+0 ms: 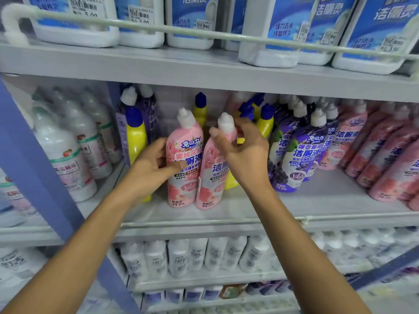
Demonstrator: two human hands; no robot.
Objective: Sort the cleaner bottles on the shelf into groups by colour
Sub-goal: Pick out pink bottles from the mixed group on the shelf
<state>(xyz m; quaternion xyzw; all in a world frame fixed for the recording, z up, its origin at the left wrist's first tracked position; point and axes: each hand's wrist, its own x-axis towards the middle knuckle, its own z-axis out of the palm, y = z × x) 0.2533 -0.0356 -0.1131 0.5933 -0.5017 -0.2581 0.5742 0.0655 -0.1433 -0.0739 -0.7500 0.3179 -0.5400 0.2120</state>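
Note:
Two pink cleaner bottles stand side by side at the front middle of the shelf [238, 214]. My left hand [154, 164] grips the body of the left pink bottle [184, 184]. My right hand [242, 146] curls round the neck of the right pink bottle [209, 184], just below its white cap. Yellow bottles with blue caps stand to the left [135, 137] and behind [266, 123]. Purple bottles [297, 152] are grouped to the right, with more pink bottles [383, 159] at the far right. Another purple bottle [150, 114] stands at the back left.
White bottles [68, 152] fill the neighbouring bay on the left, past a blue upright [29, 159]. Large white jugs with blue labels [283, 30] sit on the shelf above behind a rail. Small white bottles [192, 257] line the shelf below.

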